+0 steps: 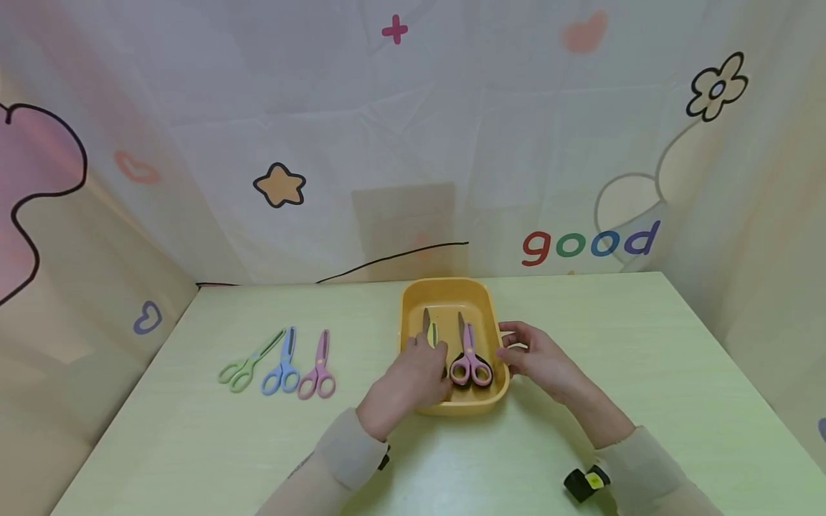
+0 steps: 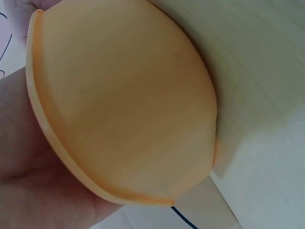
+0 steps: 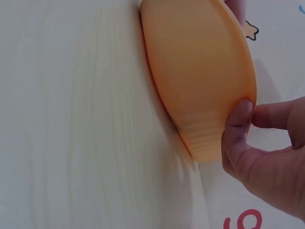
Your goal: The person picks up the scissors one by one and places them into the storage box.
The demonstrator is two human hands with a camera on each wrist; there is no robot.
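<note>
A yellow tray [image 1: 447, 409] stands on the table. Inside it, pink-purple scissors [image 1: 470, 358] lie over a black-handled pair. To their left lie yellow-green scissors [image 1: 433, 332] with a bare metal blade beside them. My left hand [image 1: 419, 373] reaches over the tray's near left edge, its bent fingers on either side of the yellow-green scissors, hiding the handles. My right hand [image 1: 538, 358] pinches the tray's right rim; the right wrist view shows a finger [image 3: 236, 121] against the outer wall. In the left wrist view the tray wall [image 2: 128, 95] hides the left fingertips.
Left of the tray, green scissors [image 1: 248, 365], blue scissors [image 1: 282, 365] and pink scissors [image 1: 319, 369] lie in a row, handles toward me. Behind the pale table [image 1: 613, 315] hangs a patterned curtain [image 1: 323, 107]. A black wrist device [image 1: 584, 484] is by the right sleeve.
</note>
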